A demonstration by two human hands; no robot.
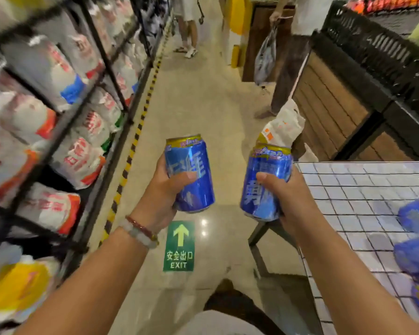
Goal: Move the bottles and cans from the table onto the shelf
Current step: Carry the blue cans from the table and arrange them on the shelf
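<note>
Gripping one blue can apiece, both hands are hovering over the aisle floor: the left hand (166,189) is wrapping the left can (190,174), the right hand (286,197) the right can (266,182). Leftward, the shelf (102,56) is standing packed with bags (46,68); rightward, more blue cans (415,216) are lying on the tiled table (348,189).

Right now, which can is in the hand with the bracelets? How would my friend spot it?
Start at the green exit sign on the floor in the aisle. Just above it, the left hand, with beaded bracelets on its wrist, grips a blue can with a gold rim. The other held can sits further right, beside the tiled table.
</note>
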